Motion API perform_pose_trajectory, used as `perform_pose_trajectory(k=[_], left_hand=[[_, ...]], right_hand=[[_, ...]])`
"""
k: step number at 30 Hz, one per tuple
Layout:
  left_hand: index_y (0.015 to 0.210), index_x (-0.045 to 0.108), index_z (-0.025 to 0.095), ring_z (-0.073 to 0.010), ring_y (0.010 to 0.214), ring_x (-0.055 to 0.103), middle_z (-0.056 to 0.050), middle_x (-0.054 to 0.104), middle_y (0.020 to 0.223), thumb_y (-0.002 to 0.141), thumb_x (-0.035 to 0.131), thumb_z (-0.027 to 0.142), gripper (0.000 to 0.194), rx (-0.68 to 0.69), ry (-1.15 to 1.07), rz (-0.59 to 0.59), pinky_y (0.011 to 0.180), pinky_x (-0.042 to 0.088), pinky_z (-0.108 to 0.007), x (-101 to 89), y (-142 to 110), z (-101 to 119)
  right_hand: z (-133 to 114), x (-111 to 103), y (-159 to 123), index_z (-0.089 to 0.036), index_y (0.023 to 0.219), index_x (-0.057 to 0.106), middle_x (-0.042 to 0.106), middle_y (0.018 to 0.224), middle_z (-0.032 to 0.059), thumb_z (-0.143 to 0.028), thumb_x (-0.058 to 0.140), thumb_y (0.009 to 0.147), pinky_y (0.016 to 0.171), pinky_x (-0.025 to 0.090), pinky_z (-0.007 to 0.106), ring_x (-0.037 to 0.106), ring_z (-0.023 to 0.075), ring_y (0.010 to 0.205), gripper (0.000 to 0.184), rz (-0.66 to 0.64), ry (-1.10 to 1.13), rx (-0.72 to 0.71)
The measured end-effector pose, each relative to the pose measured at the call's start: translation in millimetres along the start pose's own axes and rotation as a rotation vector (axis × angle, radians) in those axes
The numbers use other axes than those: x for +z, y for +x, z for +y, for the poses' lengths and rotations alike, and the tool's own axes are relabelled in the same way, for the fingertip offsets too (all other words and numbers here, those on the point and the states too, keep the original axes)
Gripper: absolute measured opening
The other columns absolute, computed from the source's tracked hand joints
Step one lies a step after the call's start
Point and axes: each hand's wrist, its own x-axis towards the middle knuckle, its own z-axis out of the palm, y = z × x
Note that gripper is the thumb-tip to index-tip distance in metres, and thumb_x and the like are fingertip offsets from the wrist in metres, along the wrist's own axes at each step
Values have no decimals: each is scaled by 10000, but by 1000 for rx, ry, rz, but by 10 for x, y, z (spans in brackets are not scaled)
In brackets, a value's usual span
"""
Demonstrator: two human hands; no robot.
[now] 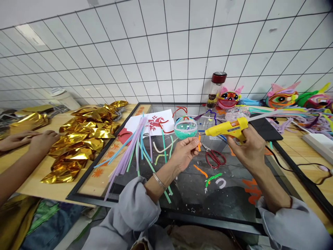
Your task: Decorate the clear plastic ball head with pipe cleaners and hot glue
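Pinched in the fingers of my left hand (186, 152) is a short orange pipe cleaner piece (199, 142). My right hand (248, 147) is wrapped round a yellow glue gun (229, 129), its nozzle pointing left, close to the orange piece. Behind my left hand stands a round ball wrapped in green and white pipe cleaner (185, 127). Red-handled scissors (215, 159) lie just beyond my fingertips. In front of them are a loose orange strip (201, 171), a green twisted piece (214, 177) and a curled lilac piece (221, 183).
Long lilac, blue and green pipe cleaners (127, 152) fan out at left over white paper (162, 121). A bottle (216, 91) and colourful animal-like heads (229, 98) line the wall. Another person's hands (43, 140) are by gold foil (83, 139). A black cable (283, 166) runs at right.
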Motion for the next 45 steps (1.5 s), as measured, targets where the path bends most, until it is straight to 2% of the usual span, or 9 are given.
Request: perform_pose_trajectory(k=[10, 14, 19, 24, 29, 34, 40, 45], left_hand=[[691, 658, 109, -32, 532, 490, 13, 602, 633, 500, 916, 313, 380, -6, 13, 24, 485, 377, -154, 23, -13, 6], [706, 659, 111, -33, 532, 492, 10, 607, 639, 528, 905, 294, 355, -7, 18, 29, 489, 379, -161, 19, -11, 7], [698, 645, 105, -34, 530, 494, 15, 598, 624, 514, 907, 310, 381, 4, 29, 27, 492, 373, -163, 11, 2, -4], [697, 645, 106, -32, 530, 491, 15, 603, 632, 500, 910, 329, 399, 5, 44, 28, 496, 370, -166, 11, -1, -5], [693, 641, 108, -33, 525, 493, 16, 605, 629, 514, 904, 327, 386, 15, 50, 14, 495, 369, -165, -1, 4, -10], [717, 643, 103, -33, 524, 495, 12, 608, 640, 539, 894, 312, 372, 16, 51, 6, 496, 367, -172, -19, 14, -21], [699, 641, 104, -31, 520, 493, 16, 606, 624, 494, 912, 332, 409, 3, 48, 11, 492, 369, -162, -3, 7, -12], [692, 640, 108, -31, 521, 489, 17, 606, 630, 490, 912, 340, 411, 6, 50, 11, 494, 369, -168, 5, 4, -4]], right_hand=[[18, -5, 4, -259, 676, 350, 442, 643, -6, -265, 584, 781, 547, 328, 304, 440, 166, 590, 256, 28, -15, 0], [25, 9, -11, -249, 705, 399, 474, 680, 5, -238, 572, 783, 560, 339, 300, 471, 170, 621, 190, 22, -7, -26], [18, 4, -6, -251, 673, 363, 424, 626, -21, -247, 606, 767, 527, 319, 290, 421, 149, 562, 260, 78, -33, -32], [42, 20, -12, -241, 716, 418, 470, 670, -8, -203, 582, 770, 545, 341, 285, 462, 157, 600, 177, 83, -14, -96], [53, 18, -14, -246, 671, 362, 416, 629, -31, -199, 613, 743, 517, 298, 283, 411, 137, 550, 266, 126, -49, -93], [46, 36, -27, -237, 725, 428, 473, 673, -12, -177, 583, 758, 542, 332, 280, 469, 153, 604, 169, 90, -48, -118], [51, 28, -28, -246, 689, 374, 441, 635, -28, -188, 609, 745, 515, 314, 277, 440, 139, 555, 248, 145, -75, -112], [43, 28, -24, -238, 726, 427, 476, 662, -19, -175, 598, 749, 529, 335, 277, 470, 146, 576, 184, 112, -89, -141]])
